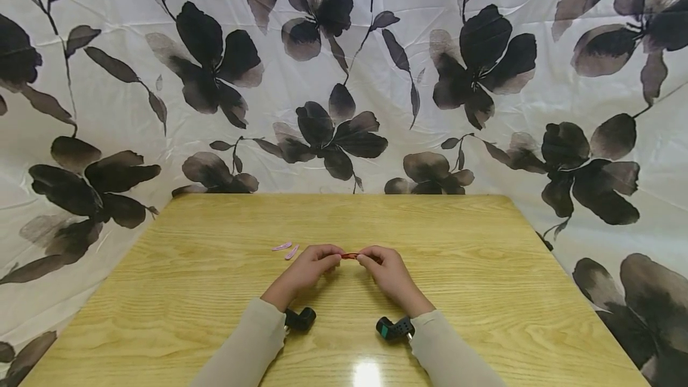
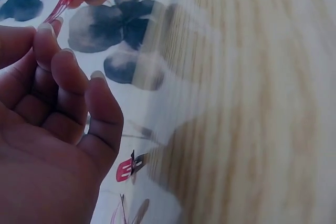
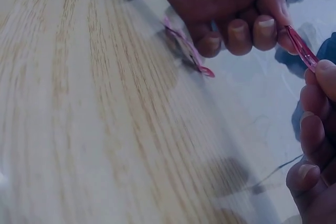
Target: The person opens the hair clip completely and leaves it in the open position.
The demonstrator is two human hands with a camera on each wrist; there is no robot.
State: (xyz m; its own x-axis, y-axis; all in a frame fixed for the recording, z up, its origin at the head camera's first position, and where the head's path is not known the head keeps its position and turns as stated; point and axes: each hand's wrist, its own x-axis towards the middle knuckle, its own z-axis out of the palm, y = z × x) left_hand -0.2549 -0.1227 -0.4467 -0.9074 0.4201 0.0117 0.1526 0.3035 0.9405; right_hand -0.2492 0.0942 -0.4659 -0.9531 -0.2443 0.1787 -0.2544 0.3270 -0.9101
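In the head view, a slim red hair clip (image 1: 350,255) is stretched level between both hands, a little above the table. My left hand (image 1: 312,267) pinches its left end between thumb and forefinger. The other end sits in the thumb-and-finger pinch of my right hand (image 1: 389,270). From the right wrist, the clip (image 3: 303,49) looks like a narrow snap clip with a slit along it; the fingertips hide both tips. Two pink hair clips, an upper one (image 1: 282,246) and a lower one (image 1: 292,252), lie on the table just left of my left hand.
The wood-grain table (image 1: 457,237) spreads out on all sides of the hands. A floral cloth (image 1: 344,76) hangs behind and beside it. Black wrist cameras, one on the left (image 1: 301,319) and one on the right (image 1: 393,328), sit below the hands.
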